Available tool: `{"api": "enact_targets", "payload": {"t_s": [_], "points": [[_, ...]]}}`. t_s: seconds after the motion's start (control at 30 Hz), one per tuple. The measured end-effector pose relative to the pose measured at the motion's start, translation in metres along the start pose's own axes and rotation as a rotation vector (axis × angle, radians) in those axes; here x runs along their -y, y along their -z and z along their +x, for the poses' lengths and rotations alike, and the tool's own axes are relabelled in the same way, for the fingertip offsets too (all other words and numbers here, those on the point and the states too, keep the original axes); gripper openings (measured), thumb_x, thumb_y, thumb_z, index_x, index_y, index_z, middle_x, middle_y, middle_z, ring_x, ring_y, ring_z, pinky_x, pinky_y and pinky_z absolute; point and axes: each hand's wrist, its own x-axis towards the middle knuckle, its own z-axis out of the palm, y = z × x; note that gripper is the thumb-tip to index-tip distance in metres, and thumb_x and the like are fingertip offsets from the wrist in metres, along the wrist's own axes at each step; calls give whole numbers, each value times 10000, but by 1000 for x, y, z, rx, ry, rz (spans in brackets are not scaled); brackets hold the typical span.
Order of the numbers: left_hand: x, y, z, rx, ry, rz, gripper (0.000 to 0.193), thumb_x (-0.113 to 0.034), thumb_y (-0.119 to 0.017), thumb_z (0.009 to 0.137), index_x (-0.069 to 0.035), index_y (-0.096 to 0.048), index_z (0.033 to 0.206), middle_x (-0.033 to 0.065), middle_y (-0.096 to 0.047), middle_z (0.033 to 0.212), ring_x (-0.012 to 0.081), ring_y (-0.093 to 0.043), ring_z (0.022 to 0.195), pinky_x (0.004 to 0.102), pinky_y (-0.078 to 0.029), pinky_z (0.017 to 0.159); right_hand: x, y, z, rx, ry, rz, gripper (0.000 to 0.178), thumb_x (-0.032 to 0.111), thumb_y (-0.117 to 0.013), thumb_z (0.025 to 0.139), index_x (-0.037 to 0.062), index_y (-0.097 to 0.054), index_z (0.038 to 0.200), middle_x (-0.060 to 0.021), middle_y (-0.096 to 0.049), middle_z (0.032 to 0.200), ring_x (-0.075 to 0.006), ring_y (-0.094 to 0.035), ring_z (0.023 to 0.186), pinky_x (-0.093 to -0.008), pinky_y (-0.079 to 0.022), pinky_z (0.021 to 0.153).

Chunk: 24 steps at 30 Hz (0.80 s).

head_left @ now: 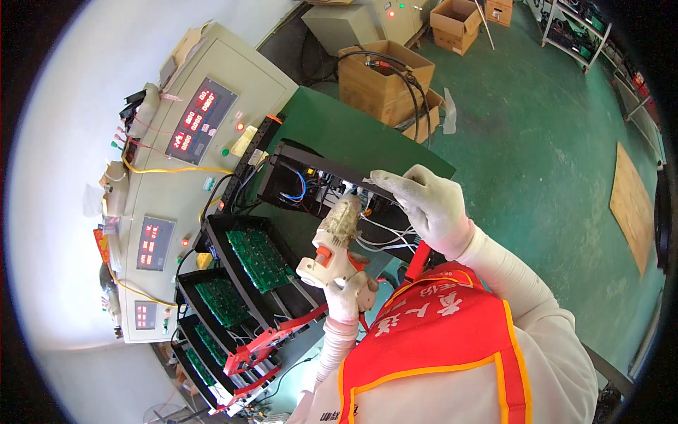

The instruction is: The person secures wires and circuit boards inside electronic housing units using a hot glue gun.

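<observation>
Cream plastic tool: a glue gun (330, 251) with an orange trigger is sitting in the left hand (351, 295), nozzle pointing up toward the open black unit (311, 185).
Left hand: gloved in white, its grip is closing round the gun's handle, just in front of the red and orange vest (438, 353).
Right hand: the right hand (427, 201), also in a white glove, is resting on the upper edge of the black unit, fingers pinching that edge just beside the gun's nozzle.
Black unit: it is standing tilted on the green surface (353, 134), open side facing the person, with blue and white wires (300, 189) showing inside.
Boards: green circuit boards (258, 258) are lying in black trays in a row to the left of the hands, with red clamps (265, 346) at the near end.
Test cabinet: a beige cabinet (183, 169) with red number displays is standing further left, against the white wall; yellow cables are running across its front.
Floor: cardboard boxes (385, 78) are sitting on the green floor (551, 155) beyond the surface, one holding coiled black cable.
</observation>
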Motion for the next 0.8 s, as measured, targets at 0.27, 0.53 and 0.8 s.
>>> {"api": "enact_targets", "payload": {"t_s": [0.27, 0.53, 0.8], "points": [[1, 3, 0, -3, 72, -7, 284, 52, -540, 749, 26, -515, 1030, 100, -566, 705, 203, -597, 577, 302, -479, 530, -2, -1, -1, -12, 2, -1, 456, 18, -586, 773, 191, -622, 1193, -54, -546, 745, -223, -582, 596, -319, -469, 535], [5, 1, 1, -19, 59, -15, 326, 70, -547, 728, 25, -497, 1048, 118, -561, 845, 201, -594, 569, 309, -480, 505, -4, -1, -1, -21, 39, -11, 431, -9, -575, 790, 152, -629, 1185, -61, -538, 736, -203, -577, 583, -301, -462, 529], [12, 0, 3, -71, 48, 11, 374, 71, -558, 720, 22, -483, 1083, 121, -563, 876, 203, -595, 565, 307, -493, 506, -5, -3, -3, -31, 13, 9, 465, 39, -597, 770, 241, -617, 1188, -44, -550, 758, -241, -592, 615, -336, -477, 540]]}}
